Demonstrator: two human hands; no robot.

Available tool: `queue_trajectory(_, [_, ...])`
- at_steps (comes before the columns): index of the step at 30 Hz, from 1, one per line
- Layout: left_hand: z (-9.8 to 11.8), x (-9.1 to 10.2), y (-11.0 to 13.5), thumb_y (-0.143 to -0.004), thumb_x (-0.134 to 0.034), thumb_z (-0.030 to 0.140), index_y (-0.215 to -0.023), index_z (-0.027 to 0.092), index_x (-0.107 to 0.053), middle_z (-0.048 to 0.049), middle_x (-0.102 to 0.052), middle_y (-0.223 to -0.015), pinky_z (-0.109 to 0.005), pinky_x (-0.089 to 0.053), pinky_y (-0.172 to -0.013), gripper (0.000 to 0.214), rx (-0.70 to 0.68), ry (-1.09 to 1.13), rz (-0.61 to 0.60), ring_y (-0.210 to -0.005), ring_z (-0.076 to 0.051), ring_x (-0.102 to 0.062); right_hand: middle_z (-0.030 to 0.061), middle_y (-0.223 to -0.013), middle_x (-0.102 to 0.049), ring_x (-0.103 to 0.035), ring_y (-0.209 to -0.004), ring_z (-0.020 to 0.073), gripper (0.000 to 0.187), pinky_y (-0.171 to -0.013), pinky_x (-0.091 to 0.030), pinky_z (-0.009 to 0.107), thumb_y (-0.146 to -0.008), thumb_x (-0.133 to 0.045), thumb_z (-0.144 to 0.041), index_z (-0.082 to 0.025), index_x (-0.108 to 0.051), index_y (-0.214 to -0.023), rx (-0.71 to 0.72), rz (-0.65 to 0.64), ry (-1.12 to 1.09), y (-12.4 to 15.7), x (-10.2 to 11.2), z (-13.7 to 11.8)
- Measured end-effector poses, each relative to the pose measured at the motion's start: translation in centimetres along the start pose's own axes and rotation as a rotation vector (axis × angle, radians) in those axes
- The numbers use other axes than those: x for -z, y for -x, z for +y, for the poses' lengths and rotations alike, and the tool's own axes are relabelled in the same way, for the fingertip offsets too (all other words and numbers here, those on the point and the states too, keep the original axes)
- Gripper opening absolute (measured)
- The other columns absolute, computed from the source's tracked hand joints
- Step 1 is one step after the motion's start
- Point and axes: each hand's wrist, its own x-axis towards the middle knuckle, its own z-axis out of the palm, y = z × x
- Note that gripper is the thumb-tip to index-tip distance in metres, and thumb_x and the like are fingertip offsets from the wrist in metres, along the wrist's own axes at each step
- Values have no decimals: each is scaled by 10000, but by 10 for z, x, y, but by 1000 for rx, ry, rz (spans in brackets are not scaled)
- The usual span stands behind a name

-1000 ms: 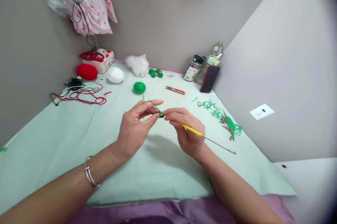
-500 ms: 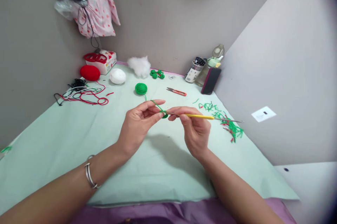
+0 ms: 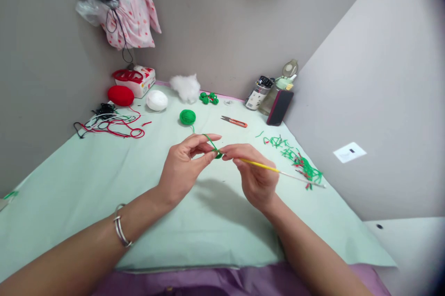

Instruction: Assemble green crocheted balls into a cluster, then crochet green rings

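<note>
My left hand pinches a small green crochet piece between thumb and fingers, with green yarn looped over the forefinger. The strand runs back to a green yarn ball on the pale green cloth. My right hand is closed round a yellow-handled crochet hook. Its hook end meets the green piece, and its metal tail points right. Both hands hover above the cloth's middle.
Behind lie orange snips, a white yarn ball, a red yarn ball, white stuffing, small green pieces, tangled cords, a box, a tin and bottle. Green yarn scraps lie right. Walls close in.
The hook's tail swung up to level half a second ago and has dipped down to the right again. My hands have stayed together at the green piece. The view shifted slightly.
</note>
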Motion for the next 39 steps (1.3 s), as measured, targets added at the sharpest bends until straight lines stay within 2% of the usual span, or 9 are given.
queue_trajectory(4, [-8,1,0,-807,-697,120,-1024,243,-762,-1,-668,-909,-250,-537,-834,258,-178,-145,38,-809,-110,-634,116,-1046,-734,-705,-915,191,261,-749,-585,323,-918,-524,-26,-197,-643,-1074,153,-109,306,5,1,-1])
queue_trajectory(11, [-19,5,2,-885,-594,73,-1125,247,-728,-23,-672,-920,-267,-522,-787,325,-514,-372,5,-846,-130,-633,99,-1016,-741,-697,-878,168,228,-766,-589,289,-906,-569,-40,-202,-614,-1060,282,-128,581,5,-4,-5])
queue_trajectory(16, [-14,0,3,-865,-641,131,-1056,248,-754,-16,-646,-920,-252,-521,-809,251,-285,-212,36,-817,-118,-614,80,-1081,-734,-698,-943,178,246,-781,-598,304,-911,-575,-64,-246,-641,-1063,307,-104,615,9,-8,-2])
queue_trajectory(20, [-4,-2,3,-824,-693,196,-1023,237,-760,-25,-664,-971,-274,-532,-866,214,-52,-35,30,-836,-132,-621,87,-1034,-743,-713,-918,191,227,-758,-605,342,-959,-505,-107,-244,-658,-1055,87,-7,275,6,-8,2])
queue_trajectory(25, [-1,-1,1,-787,-719,186,-1010,239,-770,-16,-662,-912,-289,-527,-876,235,-20,-40,47,-836,-143,-628,66,-918,-739,-713,-859,190,180,-748,-608,362,-983,-490,-165,-210,-665,-988,-124,19,-15,-4,0,4])
queue_trajectory(28, [-5,-1,1,-793,-705,147,-992,247,-778,-12,-663,-894,-279,-514,-852,235,-107,-116,51,-812,-134,-622,71,-931,-742,-713,-862,179,192,-747,-609,341,-972,-492,-124,-208,-659,-1017,-45,-54,67,-3,3,4])
queue_trajectory(32, [-10,-2,3,-817,-687,137,-994,257,-784,-9,-648,-879,-268,-505,-827,235,-192,-169,50,-796,-125,-608,64,-1036,-753,-717,-902,175,225,-752,-615,306,-933,-541,-93,-251,-679,-1014,192,-132,453,4,0,5])
queue_trajectory(36, [-6,-3,3,-809,-726,210,-1031,248,-773,-12,-631,-901,-262,-516,-827,231,-68,-18,31,-836,-134,-612,34,-1035,-758,-715,-895,176,233,-759,-629,300,-897,-595,-87,-293,-693,-945,362,-59,587,8,-5,8])
queue_trajectory(39, [-1,-4,4,-777,-771,261,-1077,233,-752,-12,-652,-893,-258,-531,-791,301,70,129,-5,-827,-139,-611,80,-1070,-744,-715,-928,192,247,-740,-634,331,-916,-566,-86,-279,-662,-1035,313,-17,504,9,-5,8])
